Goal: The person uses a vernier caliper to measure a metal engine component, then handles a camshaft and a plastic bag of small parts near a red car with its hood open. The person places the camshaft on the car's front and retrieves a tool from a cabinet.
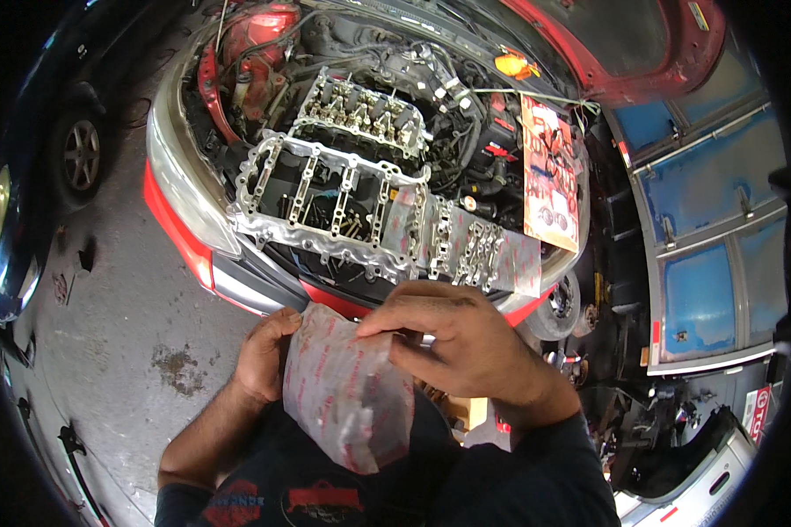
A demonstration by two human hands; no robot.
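Observation:
A translucent plastic bag [347,391] with red print hangs in front of my chest, its surface creased. My left hand [264,356] pinches its upper left edge between thumb and fingers. Closed on the upper right edge is my right hand [457,338], its fingers bent over the bag and partly hiding that corner. Whatever lies inside the bag cannot be made out. Just beyond my hands, a metal engine frame [325,237] lies across the front of the red car. Small metal parts [479,255] are laid out in rows beside it, on a similar printed sheet [523,263].
Behind the frame, the opened engine [360,114] shows its valve gear. A red-and-white printed board [549,176] lies on the engine bay's right side. A loose wheel [558,307] is by the bumper's right end. Blue-and-grey panels [703,220] stand right; a dark car [61,149] is left.

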